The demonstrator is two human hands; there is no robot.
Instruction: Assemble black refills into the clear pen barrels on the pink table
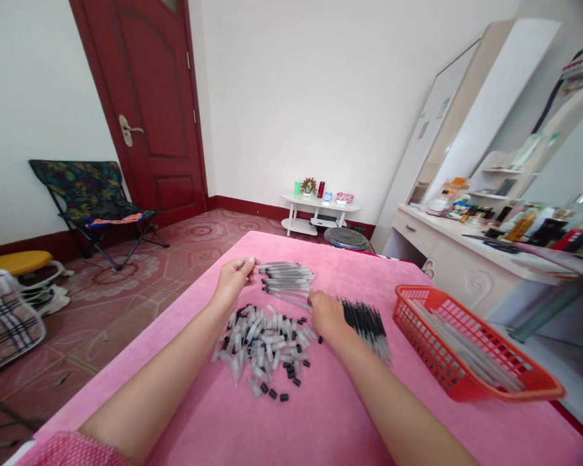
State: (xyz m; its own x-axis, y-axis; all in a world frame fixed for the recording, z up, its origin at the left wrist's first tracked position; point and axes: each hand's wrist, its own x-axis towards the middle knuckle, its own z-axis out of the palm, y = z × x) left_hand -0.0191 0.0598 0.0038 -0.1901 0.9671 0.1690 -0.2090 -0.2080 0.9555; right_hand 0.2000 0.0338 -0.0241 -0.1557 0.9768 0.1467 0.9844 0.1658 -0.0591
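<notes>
A row of clear pen barrels [286, 276] with dark ends lies crosswise on the pink cloth. My left hand [236, 278] is at the row's left end, thumb and fingers closed together; whatever they pinch is too small to make out. At the lower right of the row, my right hand [326, 312] has its fingers curled in at the end of the lowest barrel. Whether it grips that barrel is hidden. Nearer to me is a loose heap of translucent pen caps [267, 340] with small black plugs [273, 393] around it. Black-tipped refills [366, 323] lie bunched beside my right hand.
A red plastic basket [480, 346] holding long clear pieces stands at the right of the pink-covered table [199, 414]. A dressing table [476, 252] with bottles is beyond it. A folding chair [97, 207] and a door [150, 97] are at left.
</notes>
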